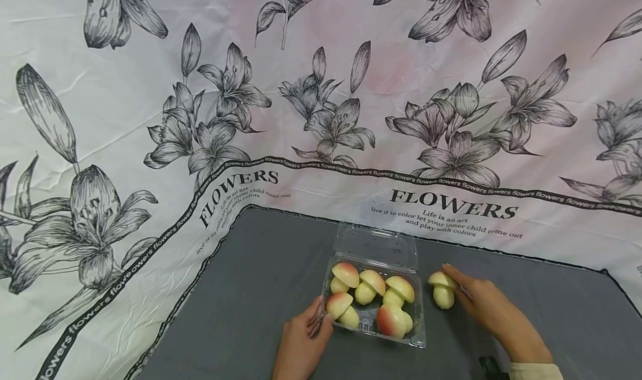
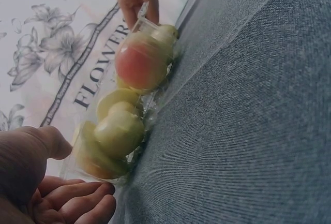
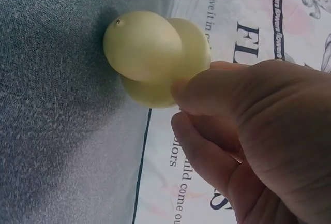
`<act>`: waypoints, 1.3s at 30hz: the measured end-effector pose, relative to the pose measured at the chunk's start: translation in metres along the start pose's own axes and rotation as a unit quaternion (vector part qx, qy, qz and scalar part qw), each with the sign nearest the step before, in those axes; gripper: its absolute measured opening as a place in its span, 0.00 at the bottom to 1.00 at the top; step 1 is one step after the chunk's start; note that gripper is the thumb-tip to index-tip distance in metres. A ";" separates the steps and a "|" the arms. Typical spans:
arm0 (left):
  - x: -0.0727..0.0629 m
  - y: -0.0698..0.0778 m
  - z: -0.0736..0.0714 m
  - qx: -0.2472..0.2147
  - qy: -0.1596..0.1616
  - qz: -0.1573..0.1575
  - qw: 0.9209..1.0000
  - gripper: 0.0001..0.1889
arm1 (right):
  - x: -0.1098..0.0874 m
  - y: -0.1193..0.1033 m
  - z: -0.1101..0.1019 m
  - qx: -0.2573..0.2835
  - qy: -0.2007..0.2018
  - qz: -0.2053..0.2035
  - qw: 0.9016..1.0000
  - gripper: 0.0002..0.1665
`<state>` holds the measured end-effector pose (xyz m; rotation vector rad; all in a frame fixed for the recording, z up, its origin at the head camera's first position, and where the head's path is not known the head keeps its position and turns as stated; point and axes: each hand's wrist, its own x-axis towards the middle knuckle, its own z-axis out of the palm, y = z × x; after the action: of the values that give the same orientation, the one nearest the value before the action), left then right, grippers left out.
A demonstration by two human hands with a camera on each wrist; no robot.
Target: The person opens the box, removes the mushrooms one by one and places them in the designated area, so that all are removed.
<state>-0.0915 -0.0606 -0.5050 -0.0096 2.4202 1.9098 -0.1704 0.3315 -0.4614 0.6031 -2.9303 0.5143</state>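
Note:
A clear plastic clamshell box [image 1: 368, 329] stands with its lid raised. Several mushroom-shaped pieces [image 1: 395, 321] with yellow-to-red caps and pale stems lie inside it. My left hand [image 1: 303, 338] holds the box's near left corner, thumb on one side and fingers on the other, also seen in the left wrist view. To the right of the box, my right hand [image 1: 484, 302] pinches another mushroom piece [image 1: 443, 297] by its cap. In the right wrist view, the rounded pale stem of this mushroom piece [image 3: 142, 45] faces the camera, and part of its cap is behind the thumb.
The box's transparent lid [image 1: 376, 247] leans back toward the wall side. A grey cloth surface [image 1: 261, 279] lies under everything. Behind and to the left rises a white sheet [image 1: 321, 196] printed with flowers and lettering. A small dark object [image 1: 491, 367] shows near the right sleeve.

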 end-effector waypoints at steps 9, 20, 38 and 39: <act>0.000 -0.001 0.001 0.010 0.005 0.003 1.000 0.32 | -0.007 -0.004 -0.010 -0.005 0.005 0.003 1.000 0.34; 0.001 -0.001 0.000 0.017 0.013 0.013 1.000 0.32 | -0.008 -0.040 -0.022 -0.004 0.090 -0.117 0.989 0.47; 0.001 0.000 0.000 0.008 0.004 0.013 1.000 0.32 | -0.023 -0.094 -0.017 -0.110 0.068 -0.264 0.956 0.36; 0.001 0.000 0.000 0.007 0.003 0.012 1.000 0.32 | -0.024 -0.097 -0.016 -0.098 0.054 -0.264 0.958 0.46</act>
<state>-0.0921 -0.0602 -0.5052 0.0141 2.4491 1.9055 -0.1088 0.2626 -0.4209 1.2257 -2.5185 0.1815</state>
